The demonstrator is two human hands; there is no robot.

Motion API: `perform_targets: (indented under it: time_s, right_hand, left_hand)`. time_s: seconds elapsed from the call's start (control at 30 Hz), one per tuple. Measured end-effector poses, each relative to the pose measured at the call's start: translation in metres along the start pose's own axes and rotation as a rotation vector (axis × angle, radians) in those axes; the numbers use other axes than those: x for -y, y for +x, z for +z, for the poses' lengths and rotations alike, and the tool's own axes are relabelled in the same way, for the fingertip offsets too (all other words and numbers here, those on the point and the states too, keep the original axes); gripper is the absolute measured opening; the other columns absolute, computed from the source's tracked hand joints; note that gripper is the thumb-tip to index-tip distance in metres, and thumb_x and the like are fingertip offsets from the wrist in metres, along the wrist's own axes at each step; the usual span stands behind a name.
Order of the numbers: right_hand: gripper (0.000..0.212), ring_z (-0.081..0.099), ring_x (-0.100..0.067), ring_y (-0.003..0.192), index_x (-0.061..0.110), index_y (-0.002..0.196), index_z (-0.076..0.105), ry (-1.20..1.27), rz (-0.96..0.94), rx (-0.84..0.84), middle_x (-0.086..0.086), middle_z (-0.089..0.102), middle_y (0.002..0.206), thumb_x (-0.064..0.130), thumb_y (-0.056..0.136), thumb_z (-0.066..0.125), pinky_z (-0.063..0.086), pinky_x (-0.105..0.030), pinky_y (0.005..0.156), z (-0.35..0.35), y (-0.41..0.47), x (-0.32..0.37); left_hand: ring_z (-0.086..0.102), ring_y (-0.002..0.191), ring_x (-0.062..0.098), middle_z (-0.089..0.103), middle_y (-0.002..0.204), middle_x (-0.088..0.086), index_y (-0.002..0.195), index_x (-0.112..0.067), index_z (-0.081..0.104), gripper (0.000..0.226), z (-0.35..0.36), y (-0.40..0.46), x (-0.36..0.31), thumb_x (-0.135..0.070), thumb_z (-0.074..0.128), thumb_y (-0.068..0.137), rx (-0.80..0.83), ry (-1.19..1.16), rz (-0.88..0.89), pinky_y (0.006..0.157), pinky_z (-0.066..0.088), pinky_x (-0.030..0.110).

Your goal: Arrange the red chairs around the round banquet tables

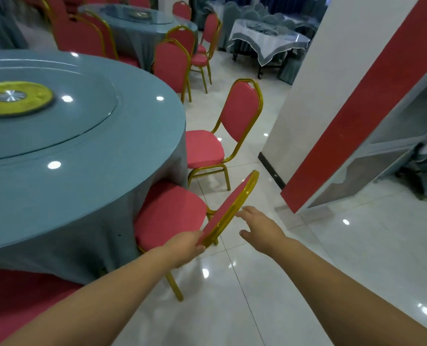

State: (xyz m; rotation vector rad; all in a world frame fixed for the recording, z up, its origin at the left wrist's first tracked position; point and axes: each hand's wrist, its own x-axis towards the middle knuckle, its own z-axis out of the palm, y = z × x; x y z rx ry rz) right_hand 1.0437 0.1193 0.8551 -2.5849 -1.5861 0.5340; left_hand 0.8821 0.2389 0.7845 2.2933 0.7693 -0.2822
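Note:
A red chair with a gold frame [172,213] stands at the near right edge of the round banquet table [82,176], its seat partly under the blue cloth. My left hand [186,245] grips the lower left side of its backrest frame. My right hand [260,227] is just right of the backrest with its fingers spread, and I cannot tell if the fingertips touch the frame. A second red chair [205,148] stands farther along the table's edge, facing the table.
A white and red pillar [332,121] stands to the right, leaving a tiled aisle between it and the table. Several more red chairs [172,63] surround a second round table [142,23] behind. Covered tables stand at the back right.

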Motion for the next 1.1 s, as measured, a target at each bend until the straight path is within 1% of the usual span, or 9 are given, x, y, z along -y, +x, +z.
perform_targets:
  time_s: [0.1,0.2,0.3,0.4,0.57,0.77,0.83,0.97,1.1]
  right_hand:
    - [0.06,0.03,-0.02,0.141,0.028,0.146,0.029,-0.018,-0.052,-0.007,0.002,0.012,0.159,0.027,0.094,0.057,0.037,-0.033,0.108,-0.005,0.034,-0.02]
    - [0.064,0.015,-0.021,0.146,0.026,0.149,0.024,-0.058,-0.136,0.004,0.001,0.005,0.16,0.025,0.094,0.057,0.032,-0.033,0.111,-0.007,0.06,-0.042]
    - [0.062,-0.005,-0.02,0.148,0.025,0.148,0.023,-0.071,-0.236,0.025,0.001,0.0,0.16,0.021,0.095,0.055,0.026,-0.033,0.114,-0.012,0.081,-0.061]
    - [0.061,-0.012,-0.022,0.147,0.025,0.148,0.024,-0.064,-0.321,0.051,-0.001,-0.002,0.16,0.016,0.096,0.053,0.024,-0.033,0.115,-0.018,0.096,-0.077]
    - [0.066,-0.016,-0.024,0.146,0.024,0.15,0.02,-0.067,-0.384,0.074,-0.003,-0.007,0.16,0.014,0.094,0.054,0.021,-0.034,0.116,-0.023,0.109,-0.094]
    - [0.065,-0.018,-0.025,0.145,0.026,0.149,0.02,-0.087,-0.386,0.093,-0.004,-0.008,0.16,0.014,0.095,0.054,0.025,-0.035,0.114,-0.029,0.106,-0.103]
    - [0.064,-0.017,-0.027,0.146,0.026,0.149,0.021,-0.109,-0.371,0.091,-0.005,-0.006,0.16,0.017,0.095,0.054,0.022,-0.038,0.115,-0.026,0.099,-0.099]
    - [0.059,-0.009,-0.031,0.147,0.024,0.147,0.023,-0.239,-0.321,0.052,-0.008,0.003,0.16,0.024,0.096,0.052,0.008,-0.047,0.118,-0.016,0.079,-0.083]
    - [0.053,0.005,-0.028,0.147,0.021,0.145,0.03,-0.224,-0.308,0.008,-0.007,0.018,0.157,0.026,0.096,0.05,0.01,-0.048,0.118,0.002,0.045,-0.047]
  left_hand:
    - [0.052,0.079,0.016,0.056,0.091,0.001,0.117,-0.018,0.054,0.025,0.004,0.027,-0.013,-0.03,0.044,0.097,-0.004,-0.018,-0.034,0.068,0.04,0.026]
    - [0.05,0.069,0.013,0.052,0.081,-0.001,0.108,-0.018,0.056,0.024,0.012,0.047,-0.024,-0.034,0.041,0.099,-0.017,0.002,-0.12,0.058,0.038,0.025]
    - [0.053,0.08,0.019,0.052,0.083,0.001,0.098,-0.017,0.055,0.024,0.018,0.059,-0.029,-0.037,0.042,0.098,-0.032,0.049,-0.231,0.068,0.037,0.029]
    - [0.058,0.095,0.026,0.061,0.098,0.009,0.107,-0.012,0.059,0.03,0.018,0.063,-0.039,-0.035,0.041,0.098,-0.045,0.04,-0.314,0.073,0.037,0.03]
    - [0.057,0.106,0.029,0.062,0.115,0.013,0.119,-0.01,0.056,0.033,0.026,0.072,-0.059,-0.031,0.039,0.1,-0.134,-0.004,-0.412,0.08,0.04,0.033]
    - [0.055,0.109,0.029,0.059,0.118,0.014,0.126,-0.01,0.051,0.036,0.04,0.077,-0.077,-0.031,0.036,0.101,-0.18,-0.075,-0.498,0.085,0.041,0.033]
    - [0.055,0.109,0.029,0.059,0.119,0.014,0.127,-0.01,0.05,0.034,0.043,0.069,-0.079,-0.028,0.038,0.101,-0.175,-0.102,-0.48,0.086,0.041,0.034]
    - [0.056,0.105,0.026,0.06,0.118,0.008,0.123,-0.015,0.053,0.029,0.05,0.035,-0.071,-0.024,0.044,0.097,-0.205,-0.137,-0.394,0.085,0.043,0.033]
    - [0.055,0.11,0.026,0.059,0.121,0.008,0.122,-0.011,0.054,0.032,0.051,-0.022,-0.045,-0.026,0.043,0.096,-0.228,-0.076,-0.336,0.089,0.042,0.033]
